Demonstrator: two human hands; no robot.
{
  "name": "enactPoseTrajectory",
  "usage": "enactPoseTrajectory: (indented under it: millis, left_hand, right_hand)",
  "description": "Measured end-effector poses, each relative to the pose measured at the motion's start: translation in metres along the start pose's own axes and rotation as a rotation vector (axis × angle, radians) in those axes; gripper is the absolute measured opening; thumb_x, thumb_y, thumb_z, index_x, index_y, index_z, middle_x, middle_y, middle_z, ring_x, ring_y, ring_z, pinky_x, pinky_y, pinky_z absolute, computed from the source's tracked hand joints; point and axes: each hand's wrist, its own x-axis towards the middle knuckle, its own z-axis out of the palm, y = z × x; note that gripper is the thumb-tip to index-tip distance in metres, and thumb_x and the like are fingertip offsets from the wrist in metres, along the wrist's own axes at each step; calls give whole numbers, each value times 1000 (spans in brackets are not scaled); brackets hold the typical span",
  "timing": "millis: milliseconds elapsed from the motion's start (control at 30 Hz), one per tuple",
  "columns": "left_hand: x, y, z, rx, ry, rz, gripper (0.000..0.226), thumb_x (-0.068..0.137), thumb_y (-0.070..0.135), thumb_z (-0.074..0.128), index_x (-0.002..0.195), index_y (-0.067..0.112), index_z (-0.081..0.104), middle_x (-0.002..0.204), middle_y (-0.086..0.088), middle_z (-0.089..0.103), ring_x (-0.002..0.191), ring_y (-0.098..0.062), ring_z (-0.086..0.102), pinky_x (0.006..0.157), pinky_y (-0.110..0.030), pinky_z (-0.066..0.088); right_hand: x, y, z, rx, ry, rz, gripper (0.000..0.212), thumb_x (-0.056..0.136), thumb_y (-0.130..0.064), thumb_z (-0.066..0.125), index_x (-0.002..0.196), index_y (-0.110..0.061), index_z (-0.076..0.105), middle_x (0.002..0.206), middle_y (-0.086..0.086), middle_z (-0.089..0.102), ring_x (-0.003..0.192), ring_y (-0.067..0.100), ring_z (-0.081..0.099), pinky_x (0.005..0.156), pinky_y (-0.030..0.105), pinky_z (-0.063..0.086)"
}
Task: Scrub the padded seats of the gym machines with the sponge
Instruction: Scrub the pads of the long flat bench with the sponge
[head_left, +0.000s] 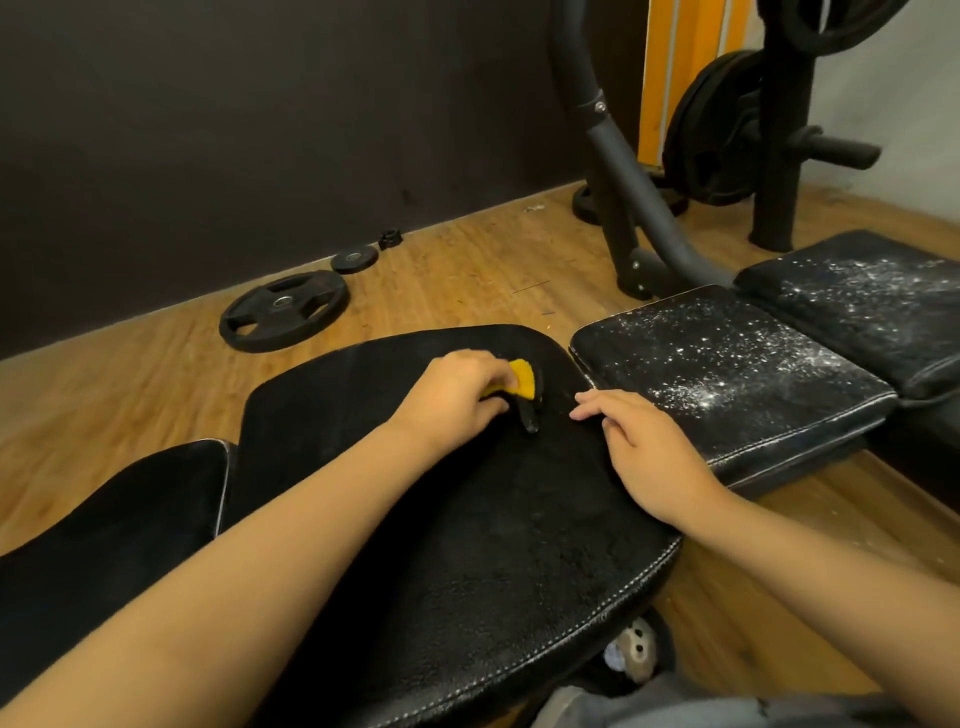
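A black padded seat (467, 519) fills the middle of the head view. My left hand (452, 392) grips a yellow sponge (522, 382) with a dark scrubbing side and presses it against the far part of this seat. My right hand (644, 447) lies flat on the seat's right edge, fingers straight and pointing left. To the right lie two more black pads, the nearer pad (727, 374) and the farther pad (857, 291), both speckled with white specks. Another black pad (114, 519) sits at the lower left.
Two weight plates, a large plate (283, 312) and a small plate (354, 259), lie on the wooden floor by the dark wall. A black machine frame (623, 171) and a plate rack (779, 130) stand at the back right.
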Motion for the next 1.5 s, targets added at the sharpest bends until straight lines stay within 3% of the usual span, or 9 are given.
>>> enactPoseTrajectory:
  millis: [167, 467, 667, 800, 1000, 1167, 1300, 1500]
  left_hand:
    - [62, -23, 8, 54, -3, -92, 25, 90, 19, 66, 114, 15, 64, 115, -6, 64, 107, -27, 58, 91, -40, 47]
    - [107, -33, 11, 64, 12, -131, 20, 87, 16, 67, 106, 15, 65, 112, -6, 65, 106, -26, 59, 86, -33, 45]
    - [68, -16, 6, -31, -34, -20, 18, 83, 15, 72, 101, 17, 69, 108, -2, 68, 101, -19, 61, 82, -24, 44]
    - [23, 6, 7, -35, 3, 127, 20, 82, 19, 73, 101, 18, 69, 102, 1, 66, 97, -18, 59, 83, -34, 47]
    - [-33, 10, 18, -84, 108, 256, 19, 83, 18, 72, 101, 20, 69, 101, 5, 65, 92, -15, 57, 77, -28, 48]
    - [-4, -39, 7, 28, 181, 40, 20, 83, 12, 71, 104, 13, 70, 105, -4, 66, 101, -26, 58, 84, -38, 47]
    - [22, -77, -5, 95, 207, -152, 21, 87, 11, 68, 107, 9, 68, 106, -11, 65, 107, -32, 55, 87, -42, 43]
    - [51, -87, -13, 114, 139, -329, 25, 89, 16, 66, 114, 13, 65, 115, -11, 65, 110, -29, 57, 91, -40, 45]
  right_hand:
    - [-2, 2, -1, 78, 23, -2, 39, 98, 1, 38, 102, -23, 68, 128, -13, 56, 125, -1, 43, 96, -2, 24]
    - [0, 1, 0, 61, 63, -9, 37, 96, 2, 40, 97, -20, 70, 119, -16, 57, 119, -6, 47, 96, -2, 26]
    - [0, -4, -1, 34, 79, 4, 27, 95, -5, 49, 98, -22, 70, 116, -18, 58, 110, -7, 47, 88, -7, 23]
    - [-1, -4, -2, -3, 86, 3, 25, 94, -6, 51, 101, -22, 69, 118, -15, 59, 110, -4, 48, 87, -7, 23]
    - [0, 0, 0, -47, 97, -7, 28, 95, -10, 51, 113, -24, 67, 138, -15, 49, 130, 3, 40, 99, 4, 20]
    - [0, 1, 0, -29, 87, 10, 27, 96, -10, 49, 109, -26, 67, 136, -16, 51, 131, 4, 39, 103, 10, 22]
    - [-1, 2, 1, -3, 107, 4, 28, 96, -9, 49, 107, -28, 68, 129, -18, 55, 123, -3, 42, 96, -2, 21]
    - [-3, -1, 2, 202, 214, 40, 37, 98, -1, 37, 125, -23, 49, 113, -10, 55, 109, -4, 51, 94, 9, 39]
